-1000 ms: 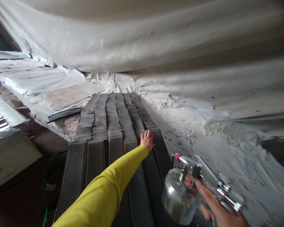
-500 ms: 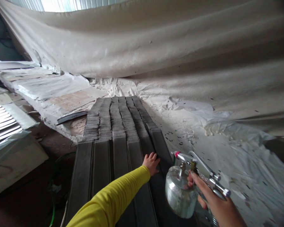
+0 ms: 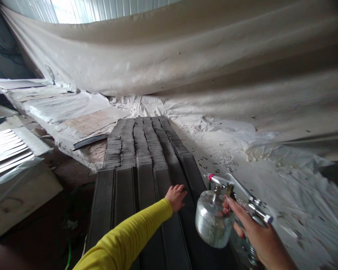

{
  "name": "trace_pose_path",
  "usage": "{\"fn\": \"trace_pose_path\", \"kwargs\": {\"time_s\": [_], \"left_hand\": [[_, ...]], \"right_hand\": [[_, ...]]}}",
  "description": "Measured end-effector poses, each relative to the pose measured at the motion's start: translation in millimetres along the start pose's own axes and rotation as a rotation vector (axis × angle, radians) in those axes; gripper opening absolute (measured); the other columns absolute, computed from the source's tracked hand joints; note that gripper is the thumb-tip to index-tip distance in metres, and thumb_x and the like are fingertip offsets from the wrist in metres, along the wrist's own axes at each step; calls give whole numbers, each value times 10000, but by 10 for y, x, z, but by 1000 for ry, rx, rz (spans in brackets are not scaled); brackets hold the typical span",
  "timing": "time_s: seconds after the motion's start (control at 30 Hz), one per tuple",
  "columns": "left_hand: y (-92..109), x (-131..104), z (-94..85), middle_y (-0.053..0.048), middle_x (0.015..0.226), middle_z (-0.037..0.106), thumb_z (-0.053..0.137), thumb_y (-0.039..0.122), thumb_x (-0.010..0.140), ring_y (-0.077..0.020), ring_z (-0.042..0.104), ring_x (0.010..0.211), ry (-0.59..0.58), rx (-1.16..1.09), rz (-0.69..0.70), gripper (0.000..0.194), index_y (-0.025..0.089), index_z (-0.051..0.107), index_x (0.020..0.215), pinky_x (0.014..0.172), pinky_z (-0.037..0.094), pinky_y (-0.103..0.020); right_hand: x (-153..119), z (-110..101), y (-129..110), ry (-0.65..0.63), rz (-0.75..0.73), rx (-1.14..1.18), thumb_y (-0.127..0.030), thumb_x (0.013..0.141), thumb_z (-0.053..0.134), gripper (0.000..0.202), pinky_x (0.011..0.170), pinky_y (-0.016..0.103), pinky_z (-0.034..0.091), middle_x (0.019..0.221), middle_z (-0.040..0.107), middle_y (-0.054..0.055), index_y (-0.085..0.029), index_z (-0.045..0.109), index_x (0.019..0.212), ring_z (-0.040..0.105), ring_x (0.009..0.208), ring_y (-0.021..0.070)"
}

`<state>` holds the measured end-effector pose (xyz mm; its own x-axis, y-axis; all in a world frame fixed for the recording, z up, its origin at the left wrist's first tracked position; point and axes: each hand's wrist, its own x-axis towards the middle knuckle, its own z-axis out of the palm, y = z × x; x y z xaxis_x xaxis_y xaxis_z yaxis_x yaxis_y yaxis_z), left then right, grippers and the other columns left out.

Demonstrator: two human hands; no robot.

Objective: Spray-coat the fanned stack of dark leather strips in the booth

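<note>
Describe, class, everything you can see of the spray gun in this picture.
The spray gun is silvery and shiny, apparently metal, with a pinkish-red tip and round-ended fittings at the rear. A rounded, lidded cup, streaked on its side, hangs beneath the front. The right hand grips the gun, partly hiding its handle. The tip points forward and to the left. In the view, the cup overlaps the right side of the dark strips. Its contents are hidden.

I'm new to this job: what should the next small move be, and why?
Probably draw the left hand back from the spray gun: it lies open over the dark strips, on the side the nozzle seems to face, while the right hand grips the gun.
</note>
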<state>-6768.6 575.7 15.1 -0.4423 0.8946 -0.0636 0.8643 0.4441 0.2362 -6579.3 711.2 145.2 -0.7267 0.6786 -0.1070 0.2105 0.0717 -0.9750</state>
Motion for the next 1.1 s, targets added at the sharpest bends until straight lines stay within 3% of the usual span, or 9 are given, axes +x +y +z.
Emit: {"fn": "trace_pose_path", "kwargs": {"time_s": [0.13,0.3,0.37,0.5,0.6,0.77,1.1], "left_hand": [[-167,-307,-185,-100,1421,379,605,439,736,-271,364,1277,30,26,-112,606,245,441,1287,1004,377,-498],[-322,-500,-301,-101,1465,323,658,434,681,-294,319,1313,-51,41,-284,723,254,398,1330,953,410,-548],[-341,-510,-295,-97,1483,294,668,411,676,-291,300,1329,-68,47,-292,760,261,363,1355,950,412,-554],[-345,-503,-251,-97,1491,283,685,395,669,-285,290,1338,-66,46,-295,771,262,362,1357,967,403,-552],[-356,-504,-217,-96,1486,293,695,403,659,-289,298,1333,-51,44,-291,778,265,367,1351,956,408,-560],[-374,-517,-182,-97,1481,302,693,412,658,-295,308,1327,-22,33,-272,782,269,361,1352,950,408,-575],[-362,-523,-206,-95,1488,292,695,391,665,-293,300,1333,-26,17,-274,776,265,361,1353,964,393,-583]], "right_hand": [[9,65,-59,-4,17,11,-573,658,689,463,366,229,311,842,646,93,-154,694,856,511,510,130],[140,177,-214,-42,-8,64,-567,627,719,475,358,226,334,824,639,106,-135,680,819,585,624,197],[169,211,-253,-38,-31,87,-552,626,726,468,355,224,331,843,639,108,-138,680,840,602,678,219],[174,255,-246,-84,8,45,-592,621,710,512,351,231,324,797,632,103,-121,671,818,543,546,164],[230,304,-265,-94,5,25,-600,636,700,511,359,221,318,806,630,106,-124,661,816,579,625,197],[377,403,-398,-20,-98,66,-605,592,728,536,344,222,314,816,627,101,-132,652,833,595,655,230],[508,479,-560,39,-32,93,-642,502,751,608,337,200,288,810,633,103,-128,663,815,579,657,214]]}}
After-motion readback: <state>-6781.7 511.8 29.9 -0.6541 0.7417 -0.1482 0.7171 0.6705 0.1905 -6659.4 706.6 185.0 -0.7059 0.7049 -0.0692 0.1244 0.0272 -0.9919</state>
